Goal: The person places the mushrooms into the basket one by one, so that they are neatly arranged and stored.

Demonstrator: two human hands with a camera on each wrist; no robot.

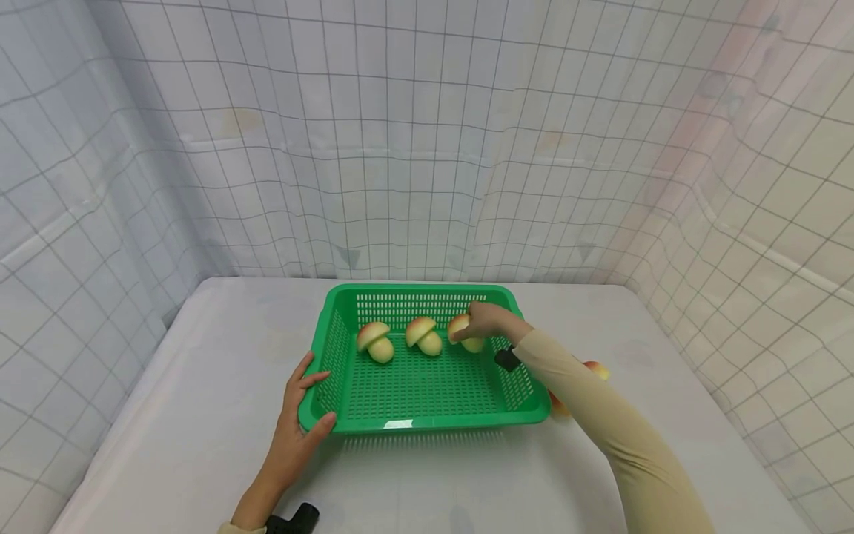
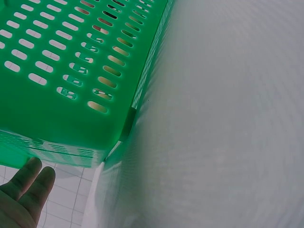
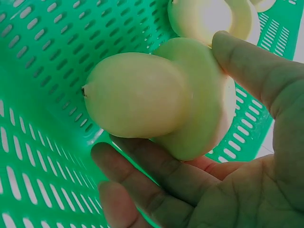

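Observation:
A green plastic basket (image 1: 427, 424) sits on the white table. Toward its right back, my right hand (image 1: 492, 320) holds a toy mushroom (image 1: 474, 345), with a pale stem and a red-tinged cap. In the right wrist view, the thumb lies on the cap of this toy mushroom (image 3: 137, 95) and fingers curl beneath it. Two similar mushrooms lie in the basket to its left, a middle one (image 1: 424, 337) and a left one (image 1: 376, 343). Spread fingers of my left hand (image 1: 296, 426) rest at the basket's front left corner, thumb by the front rim.
To the right of the basket, a red and yellow object (image 1: 597, 369) and another reddish one (image 1: 559, 406) lie partly hidden by the right sleeve. White cloth (image 1: 414, 148) with a grid pattern hangs behind and at both sides of the table (image 1: 227, 356).

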